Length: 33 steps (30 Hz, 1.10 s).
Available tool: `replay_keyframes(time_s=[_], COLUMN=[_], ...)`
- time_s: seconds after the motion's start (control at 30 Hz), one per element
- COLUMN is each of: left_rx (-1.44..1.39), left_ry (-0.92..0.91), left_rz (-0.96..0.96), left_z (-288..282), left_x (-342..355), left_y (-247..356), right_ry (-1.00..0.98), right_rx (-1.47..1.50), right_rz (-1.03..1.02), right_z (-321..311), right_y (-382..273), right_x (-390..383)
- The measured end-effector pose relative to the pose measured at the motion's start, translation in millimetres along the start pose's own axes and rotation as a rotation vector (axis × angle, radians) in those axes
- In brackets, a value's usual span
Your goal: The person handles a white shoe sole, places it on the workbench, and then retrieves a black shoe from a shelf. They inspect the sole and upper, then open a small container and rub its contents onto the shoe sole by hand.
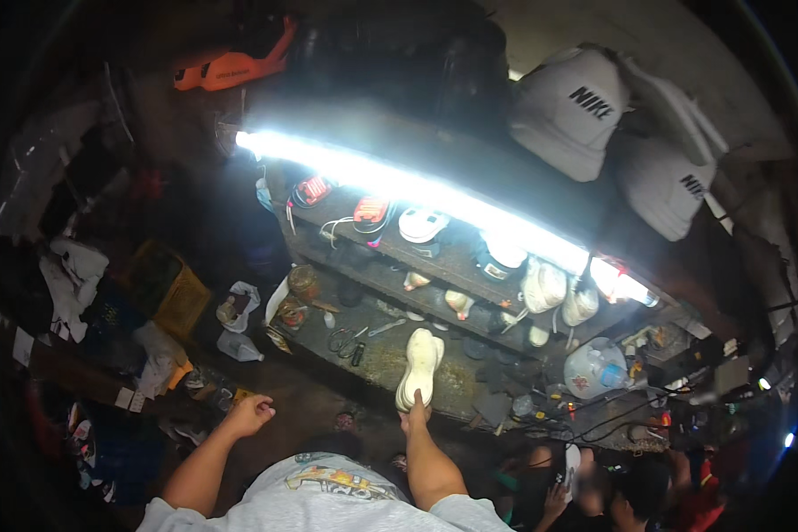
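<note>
My right hand (414, 413) grips the heel end of a pair of cream shoe soles (423, 359), pressed together and pointing away from me over the bench. The thumb lies on top; the other fingers are mostly hidden beneath. My left hand (252, 414) is held in the air to the left, its fingers curled closed with nothing visible in them. Beyond the soles, the worn workbench (390, 363) carries a dark cable (341, 341), a thin metal tool (387, 327) and brown-stained jars (303, 282) at its left end.
Shelves above the bench hold several shoes (421, 225) under a bright tube light (399, 186). White caps (572, 111) hang at upper right. A clear plastic container (597, 368) and cables crowd the right end. A yellow crate (182, 297) stands left. Other people (638, 488) are at lower right.
</note>
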<state>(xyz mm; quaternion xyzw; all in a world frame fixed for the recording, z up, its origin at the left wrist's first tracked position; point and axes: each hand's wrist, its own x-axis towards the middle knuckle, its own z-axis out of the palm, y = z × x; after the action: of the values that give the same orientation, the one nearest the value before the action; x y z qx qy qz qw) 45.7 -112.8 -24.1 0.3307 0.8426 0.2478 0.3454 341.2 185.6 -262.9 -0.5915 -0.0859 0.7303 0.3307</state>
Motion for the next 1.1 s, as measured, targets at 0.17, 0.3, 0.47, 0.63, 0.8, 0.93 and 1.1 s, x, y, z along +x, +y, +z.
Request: replay_keyframes(time_s=[0.17,0.3,0.47,0.63,0.8,0.93,1.1], left_rx=[-0.109,-0.263,-0.826,-1.045,-1.228,-1.180,-1.087], left_ry=[-0.046,-0.213,-0.739,-0.837,-0.755,-0.612,-0.538], left_rz=[0.047,0.083,0.075,0.294,0.249,0.214,0.342], left_z=[60,105,148,169,190,198,193], left_x=[-20,-26,-37,-53,-56,-67,-81], left_y=[27,63,148,215,244,246,245], right_ry=[-0.172,-0.369,-0.639,-0.875,-0.839,-0.866,-0.899], right_rx=[-0.226,-0.378,-0.270,-0.190,-0.182,-0.127,-0.048], right_rz=[-0.001,0.014,0.044,0.047,-0.020,0.003,0.081], right_z=[-56,-110,-129,-129,-130,-132,-132], right_y=[-72,-124,-159,-170,-176,-180,-185], right_x=[-70,-159,-229,-267,-291,-304,-312])
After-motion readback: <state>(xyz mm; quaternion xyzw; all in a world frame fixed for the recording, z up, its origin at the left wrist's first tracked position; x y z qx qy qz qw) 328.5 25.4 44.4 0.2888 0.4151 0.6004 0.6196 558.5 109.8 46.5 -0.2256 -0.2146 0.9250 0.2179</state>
